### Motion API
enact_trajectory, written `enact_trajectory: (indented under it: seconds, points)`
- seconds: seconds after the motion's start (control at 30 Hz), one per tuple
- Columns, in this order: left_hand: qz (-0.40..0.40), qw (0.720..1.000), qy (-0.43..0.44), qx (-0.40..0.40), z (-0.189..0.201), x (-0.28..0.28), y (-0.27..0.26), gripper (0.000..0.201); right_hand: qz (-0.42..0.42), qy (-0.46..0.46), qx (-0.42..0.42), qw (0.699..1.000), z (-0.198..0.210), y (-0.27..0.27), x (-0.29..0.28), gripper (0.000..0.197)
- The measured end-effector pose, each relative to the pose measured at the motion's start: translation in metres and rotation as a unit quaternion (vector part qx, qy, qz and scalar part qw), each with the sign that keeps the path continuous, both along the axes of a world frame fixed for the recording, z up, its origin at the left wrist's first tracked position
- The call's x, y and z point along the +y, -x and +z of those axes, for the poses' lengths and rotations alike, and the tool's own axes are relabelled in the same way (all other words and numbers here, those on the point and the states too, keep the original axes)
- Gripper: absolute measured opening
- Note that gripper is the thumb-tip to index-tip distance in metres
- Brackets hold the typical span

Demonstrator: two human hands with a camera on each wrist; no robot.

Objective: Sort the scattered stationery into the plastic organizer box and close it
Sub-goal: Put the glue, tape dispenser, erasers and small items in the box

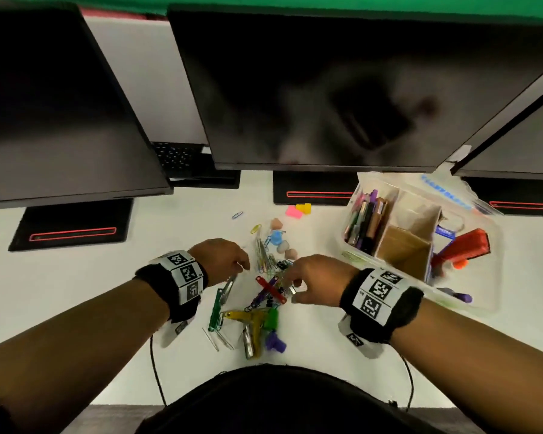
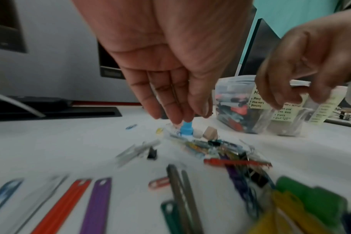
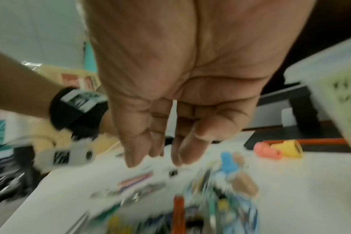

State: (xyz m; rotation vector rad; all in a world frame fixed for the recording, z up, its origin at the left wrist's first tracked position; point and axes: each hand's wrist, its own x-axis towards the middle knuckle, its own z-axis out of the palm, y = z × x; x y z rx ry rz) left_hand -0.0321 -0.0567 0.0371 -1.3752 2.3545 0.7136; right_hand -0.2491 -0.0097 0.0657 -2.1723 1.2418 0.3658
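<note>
Now both hands hover over the heap of coloured clips [image 1: 265,296] near the middle of the white worktop [image 1: 76,277]. Left hand [image 1: 223,260] hangs with fingers straight and loose, holding nothing. Right hand [image 1: 314,281] seems to pinch something small and silvery, though blur prevents certainty. At far right, touching nothing else, the plastic organizer box [image 1: 420,236] stands open.

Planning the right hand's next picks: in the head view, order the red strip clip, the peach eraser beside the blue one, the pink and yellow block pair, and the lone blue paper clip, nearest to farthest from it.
1. Red strip clip, just left of the right hand.
2. Peach eraser, just beyond it.
3. Pink and yellow block pair, farther back.
4. Lone blue paper clip, back left; close to third.
</note>
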Motion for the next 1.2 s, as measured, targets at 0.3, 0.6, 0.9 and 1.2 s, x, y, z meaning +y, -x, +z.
enact_trajectory:
  seconds: [0.3,0.6,0.9,1.2]
  points:
    - [-0.005,1.0,-0.018,0.0,-0.036,0.036,-0.041,0.023,0.206,-0.02,-0.04,0.977,-0.055,-0.027,0.034,0.042]
    - [-0.072,0.997,-0.036,-0.017,-0.041,0.018,-0.019,0.031,0.224,0.099,-0.027,0.969,-0.096,-0.016,0.034,0.024]
    - [-0.034,0.998,0.017,0.043,-0.033,-0.022,0.031,0.032,0.014,0.104,-0.071,0.992,-0.103,0.014,0.013,0.022]
    - [-0.025,0.997,0.052,0.054,-0.058,-0.052,0.081,0.047,-0.107,0.2,-0.213,0.95,-0.066,0.022,0.023,0.018]
